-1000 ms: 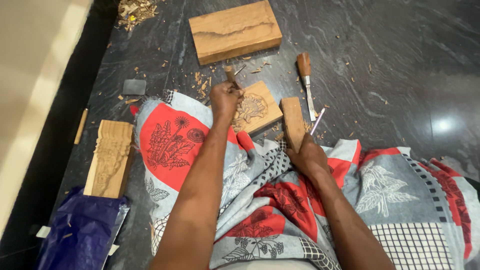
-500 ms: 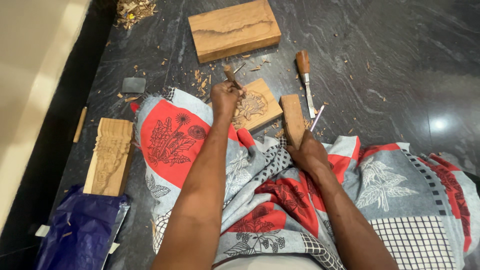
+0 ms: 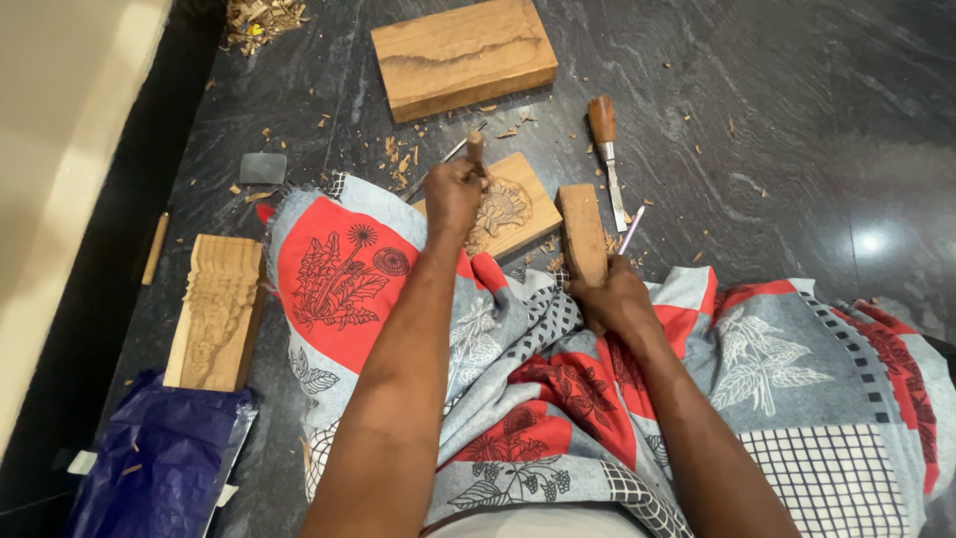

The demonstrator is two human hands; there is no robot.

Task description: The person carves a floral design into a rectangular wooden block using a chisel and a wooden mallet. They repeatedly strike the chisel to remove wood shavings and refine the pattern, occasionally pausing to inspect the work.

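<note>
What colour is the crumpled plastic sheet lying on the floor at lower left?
Dark blue crumpled plastic sheet, head view.

Cloth (image 3: pixel 558 399): grey with red panels, black flower prints, white leaves and check grids. Floor (image 3: pixel 797 149): black stone, grey-veined. Carved block (image 3: pixel 503 209): pale brown, floral relief. Plastic sheet (image 3: pixel 159 468): deep blue. Chisel handle (image 3: pixel 601 120): reddish brown.

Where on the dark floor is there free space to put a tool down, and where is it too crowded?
The widest bare stretch of the dark floor lies right of the loose chisel. It is crowded around the carved panel, where the left hand holds a tool, the right hand grips a wooden block, and chips lie scattered.
</note>
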